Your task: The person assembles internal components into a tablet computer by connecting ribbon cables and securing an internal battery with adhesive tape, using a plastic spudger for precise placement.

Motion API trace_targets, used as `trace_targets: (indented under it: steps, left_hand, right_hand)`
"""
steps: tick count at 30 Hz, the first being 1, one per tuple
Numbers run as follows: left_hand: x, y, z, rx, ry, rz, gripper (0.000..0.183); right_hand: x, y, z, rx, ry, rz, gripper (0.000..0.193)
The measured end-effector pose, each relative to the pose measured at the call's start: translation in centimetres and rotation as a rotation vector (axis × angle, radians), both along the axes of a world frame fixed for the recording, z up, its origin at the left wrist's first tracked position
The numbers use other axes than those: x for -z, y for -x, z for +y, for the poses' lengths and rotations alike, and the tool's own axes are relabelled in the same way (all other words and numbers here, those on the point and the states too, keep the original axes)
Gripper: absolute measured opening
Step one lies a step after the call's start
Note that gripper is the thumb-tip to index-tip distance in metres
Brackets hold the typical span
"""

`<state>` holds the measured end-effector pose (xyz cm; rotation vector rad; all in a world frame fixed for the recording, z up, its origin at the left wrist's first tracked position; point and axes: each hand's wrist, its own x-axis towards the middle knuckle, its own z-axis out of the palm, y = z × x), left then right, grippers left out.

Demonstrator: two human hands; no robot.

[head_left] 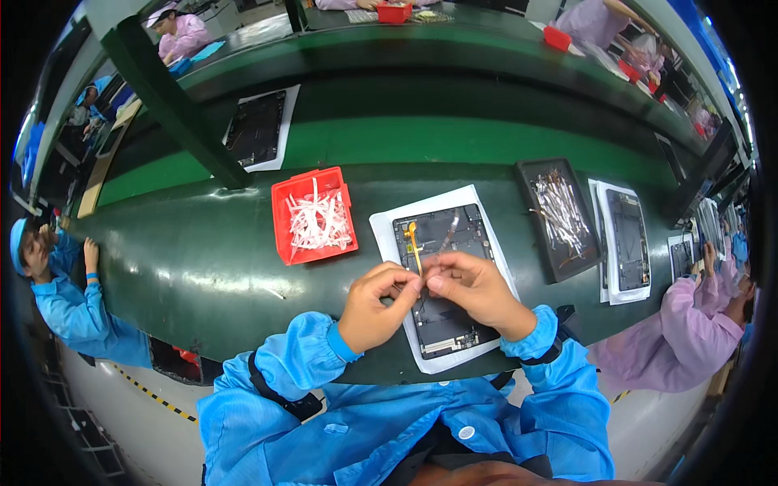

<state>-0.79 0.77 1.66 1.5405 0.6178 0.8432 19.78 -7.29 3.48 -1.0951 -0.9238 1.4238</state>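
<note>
A black tablet-like device housing (pixel 454 312) lies in front of me on a white sheet (pixel 387 235). From its upper left a yellow-orange flex cable (pixel 415 243) runs down to my fingertips. My left hand (pixel 374 306) is closed in a pinch at the cable's lower end. Close beside it, almost touching, my right hand (pixel 482 296) pinches with thumb and forefinger. What the right fingers hold is too small to make out. A shiny translucent strip (pixel 450 230) shows on the housing just above the right hand.
Left of the housing stands a red bin (pixel 281 219) of white strips. A black tray (pixel 562 271) of silvery-white strips is on the right, beside another housing (pixel 628 243) on sheets. One more housing (pixel 258 125) lies beyond the green post (pixel 166 89). Co-workers sit on both sides.
</note>
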Motion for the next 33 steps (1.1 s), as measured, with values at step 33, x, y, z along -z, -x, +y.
trace_targets:
  steps: [33]
  left_hand:
    - [1.2,0.6,0.8,0.152,0.123,0.223,0.014]
  right_hand:
    - [0.7,0.2,0.2,0.023,0.122,-0.203,0.025]
